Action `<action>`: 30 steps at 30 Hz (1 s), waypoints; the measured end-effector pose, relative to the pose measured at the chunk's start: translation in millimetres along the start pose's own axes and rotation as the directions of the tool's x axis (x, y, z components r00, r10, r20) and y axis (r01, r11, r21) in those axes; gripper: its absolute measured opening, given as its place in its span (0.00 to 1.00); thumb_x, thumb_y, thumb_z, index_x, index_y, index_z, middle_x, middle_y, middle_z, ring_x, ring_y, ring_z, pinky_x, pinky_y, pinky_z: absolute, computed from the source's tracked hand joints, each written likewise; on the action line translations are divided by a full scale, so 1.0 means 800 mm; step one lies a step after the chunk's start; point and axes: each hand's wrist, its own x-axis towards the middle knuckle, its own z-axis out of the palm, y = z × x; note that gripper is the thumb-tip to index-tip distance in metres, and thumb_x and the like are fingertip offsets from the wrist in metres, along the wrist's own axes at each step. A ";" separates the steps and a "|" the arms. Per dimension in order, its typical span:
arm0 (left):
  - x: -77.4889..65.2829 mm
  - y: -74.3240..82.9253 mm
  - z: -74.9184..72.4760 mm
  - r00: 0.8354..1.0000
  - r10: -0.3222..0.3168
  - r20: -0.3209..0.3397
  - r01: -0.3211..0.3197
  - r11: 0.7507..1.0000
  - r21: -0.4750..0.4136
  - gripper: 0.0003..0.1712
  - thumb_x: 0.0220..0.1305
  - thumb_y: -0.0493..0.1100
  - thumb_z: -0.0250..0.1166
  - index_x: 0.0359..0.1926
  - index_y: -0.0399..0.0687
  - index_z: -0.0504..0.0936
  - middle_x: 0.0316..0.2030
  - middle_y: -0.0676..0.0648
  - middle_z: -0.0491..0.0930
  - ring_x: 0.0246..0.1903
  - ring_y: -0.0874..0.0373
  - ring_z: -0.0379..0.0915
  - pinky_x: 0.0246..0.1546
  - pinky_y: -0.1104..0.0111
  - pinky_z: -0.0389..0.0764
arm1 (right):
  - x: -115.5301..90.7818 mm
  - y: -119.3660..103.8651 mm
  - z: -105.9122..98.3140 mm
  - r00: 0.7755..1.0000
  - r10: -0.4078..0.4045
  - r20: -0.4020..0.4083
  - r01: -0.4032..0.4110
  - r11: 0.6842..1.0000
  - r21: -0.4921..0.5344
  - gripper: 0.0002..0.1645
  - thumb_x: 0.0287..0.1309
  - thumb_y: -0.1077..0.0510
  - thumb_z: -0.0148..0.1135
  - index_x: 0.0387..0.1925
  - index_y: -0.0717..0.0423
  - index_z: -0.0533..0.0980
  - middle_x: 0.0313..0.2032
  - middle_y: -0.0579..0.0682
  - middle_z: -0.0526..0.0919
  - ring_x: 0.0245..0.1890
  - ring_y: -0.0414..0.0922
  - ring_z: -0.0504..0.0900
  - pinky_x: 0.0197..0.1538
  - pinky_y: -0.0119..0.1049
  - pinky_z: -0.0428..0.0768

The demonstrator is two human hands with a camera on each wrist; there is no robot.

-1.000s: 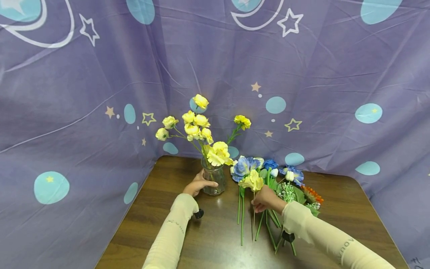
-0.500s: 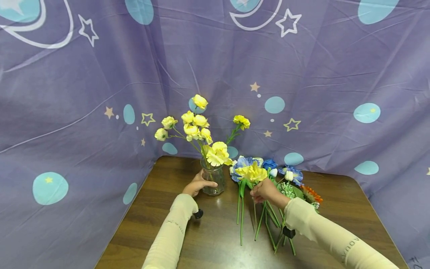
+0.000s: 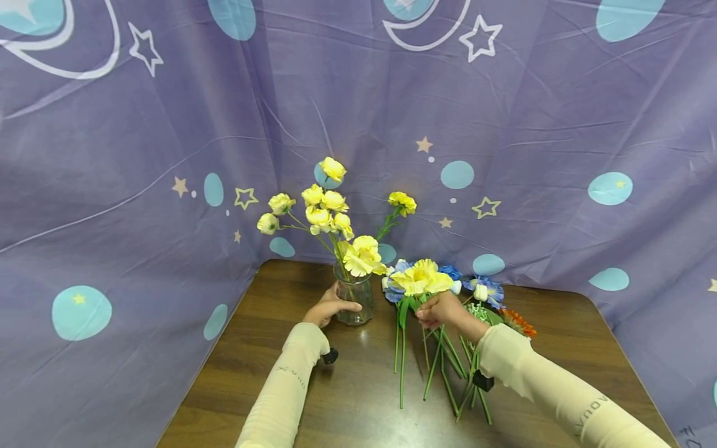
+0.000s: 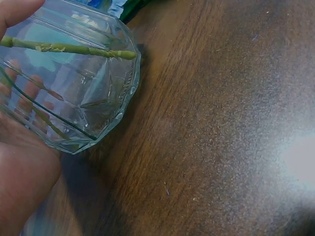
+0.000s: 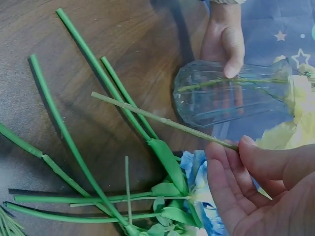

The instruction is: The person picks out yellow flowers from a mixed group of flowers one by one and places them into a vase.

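Note:
My left hand [image 3: 330, 306] grips the clear glass vase [image 3: 358, 305] from its left side, thumb across the front and fingers behind the glass. Yellow flowers [image 3: 319, 218] stand in the vase, their stems visible through it in the left wrist view. To the right, my right hand [image 3: 439, 311] pinches the thin stem of a yellow flower [image 3: 424, 277] between thumb and fingers. In the right wrist view the bare end of that stem [image 5: 162, 119] points away from the hand, apart from the vase. The pinched flower's bloom covers part of a blue flower [image 3: 394, 292].
Several loose flowers lie on the wooden table [image 3: 386, 423] around my right hand, with green stems [image 3: 402, 367] toward the front edge. Among them are a white tulip [image 3: 480, 292] and an orange flower [image 3: 518, 322]. A patterned purple curtain [image 3: 358, 93] hangs behind the table.
My right hand has risen slightly, lifting the yellow flower up and away from the table while its bloom tilts. The left hand and the vase have stayed in place.

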 end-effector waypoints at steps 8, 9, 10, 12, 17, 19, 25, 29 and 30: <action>0.001 0.001 -0.001 1.000 -0.010 0.001 0.010 1.000 0.001 0.60 0.48 0.35 0.78 0.79 0.44 0.55 0.73 0.37 0.65 0.73 0.40 0.60 0.77 0.48 0.59 | -0.004 -0.012 -0.012 0.999 -0.008 0.039 0.007 1.000 0.026 0.08 0.62 0.70 0.65 0.38 0.75 0.85 0.31 0.67 0.88 0.25 0.49 0.88 0.34 0.43 0.90; 0.001 0.001 -0.001 1.000 -0.014 0.004 0.014 1.000 -0.003 0.60 0.48 0.35 0.78 0.79 0.44 0.55 0.74 0.37 0.64 0.73 0.40 0.59 0.77 0.48 0.58 | -0.005 -0.014 -0.014 0.999 -0.018 0.046 0.018 1.000 0.016 0.08 0.62 0.71 0.65 0.38 0.75 0.85 0.31 0.68 0.88 0.25 0.49 0.88 0.34 0.43 0.90; 0.001 0.000 -0.002 1.000 -0.015 0.006 0.015 1.000 -0.003 0.60 0.48 0.35 0.78 0.79 0.44 0.54 0.74 0.37 0.64 0.73 0.40 0.59 0.77 0.48 0.58 | -0.005 -0.016 -0.016 0.998 -0.030 0.052 0.030 1.000 0.002 0.08 0.62 0.71 0.65 0.38 0.75 0.85 0.31 0.68 0.88 0.25 0.48 0.88 0.34 0.42 0.89; 0.002 -0.001 -0.002 1.000 -0.018 0.010 0.018 1.000 -0.005 0.61 0.48 0.35 0.79 0.79 0.45 0.54 0.74 0.38 0.63 0.74 0.41 0.59 0.77 0.48 0.58 | -0.006 -0.020 -0.020 0.997 -0.051 0.064 0.052 0.998 -0.027 0.08 0.62 0.71 0.65 0.38 0.76 0.85 0.32 0.70 0.88 0.25 0.49 0.88 0.34 0.42 0.89; 0.002 -0.002 -0.003 1.000 -0.003 0.012 0.003 1.000 -0.009 0.60 0.47 0.35 0.79 0.79 0.44 0.55 0.73 0.37 0.64 0.73 0.40 0.60 0.76 0.48 0.60 | -0.006 -0.030 -0.030 0.991 -0.081 0.104 0.091 0.992 -0.090 0.09 0.62 0.69 0.65 0.39 0.77 0.84 0.32 0.68 0.88 0.27 0.50 0.89 0.37 0.45 0.90; 0.002 -0.001 -0.003 1.000 -0.001 0.009 0.001 1.000 -0.006 0.60 0.47 0.35 0.79 0.78 0.44 0.55 0.73 0.36 0.64 0.72 0.40 0.60 0.76 0.48 0.60 | -0.005 -0.034 -0.033 0.991 -0.072 0.112 0.082 0.993 -0.085 0.10 0.62 0.69 0.65 0.40 0.77 0.84 0.32 0.68 0.89 0.28 0.50 0.89 0.39 0.46 0.90; 0.000 0.001 -0.003 1.000 -0.015 0.007 0.015 1.000 -0.002 0.62 0.48 0.36 0.79 0.80 0.45 0.52 0.74 0.37 0.62 0.73 0.40 0.59 0.76 0.48 0.60 | -0.003 -0.045 -0.045 0.992 -0.064 0.110 0.068 0.997 -0.039 0.11 0.63 0.70 0.64 0.42 0.79 0.83 0.33 0.69 0.88 0.26 0.46 0.88 0.38 0.42 0.90; 0.000 0.000 -0.002 1.000 -0.012 0.019 0.012 1.000 -0.005 0.63 0.48 0.35 0.79 0.80 0.45 0.51 0.75 0.36 0.62 0.73 0.39 0.59 0.76 0.48 0.61 | -0.004 -0.054 -0.055 0.994 -0.054 0.093 0.053 0.999 0.007 0.12 0.63 0.71 0.64 0.44 0.80 0.82 0.31 0.65 0.89 0.25 0.44 0.87 0.37 0.40 0.90; 0.000 0.000 -0.002 1.000 -0.011 0.019 0.011 1.000 -0.002 0.64 0.48 0.36 0.79 0.80 0.44 0.51 0.75 0.36 0.62 0.73 0.39 0.59 0.76 0.47 0.60 | -0.005 -0.057 -0.057 0.995 -0.051 0.086 0.049 0.999 0.019 0.12 0.63 0.71 0.64 0.44 0.80 0.82 0.31 0.63 0.89 0.25 0.44 0.87 0.37 0.39 0.90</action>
